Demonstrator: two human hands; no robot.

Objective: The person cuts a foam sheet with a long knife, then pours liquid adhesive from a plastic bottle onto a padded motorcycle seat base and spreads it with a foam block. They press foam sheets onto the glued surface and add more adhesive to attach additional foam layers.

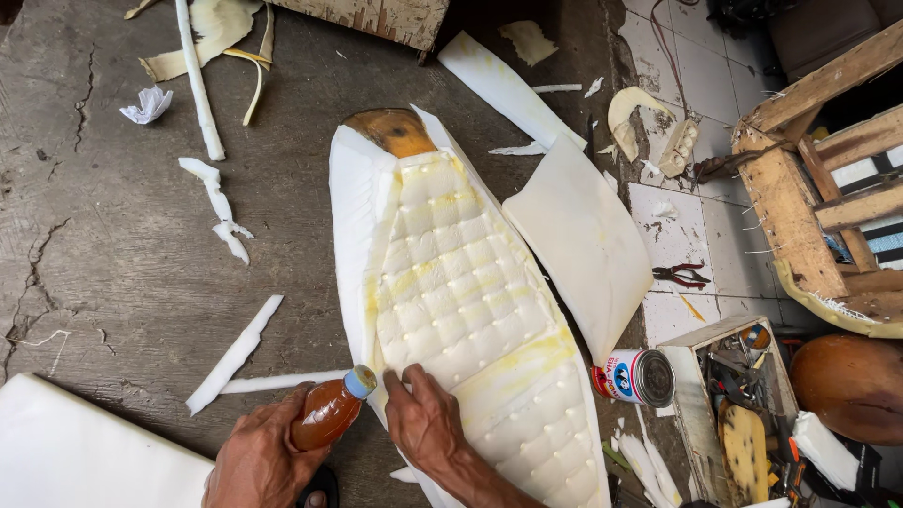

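Left hand (259, 461) is gripping a small amber bottle (329, 414), fingers clenched around its body, blue cap (360, 381) tilting up-right toward the foam. Right hand (425, 419) is holding nothing, pressing flat on the near left edge of the quilted white foam pad (461, 301). The pad is lying on the concrete floor (113, 254), long axis running away from the hands, slightly leftward (yellowish streaks along its edges). Cap is sitting just beside the pad's edge, right hand touching it.

two hands (259, 461) at work near one quilted foam seat pad (470, 310); one amber glue bottle (329, 411), one tin can (635, 376), one pair of pliers (679, 275) right, one crumpled paper (148, 103) far left.
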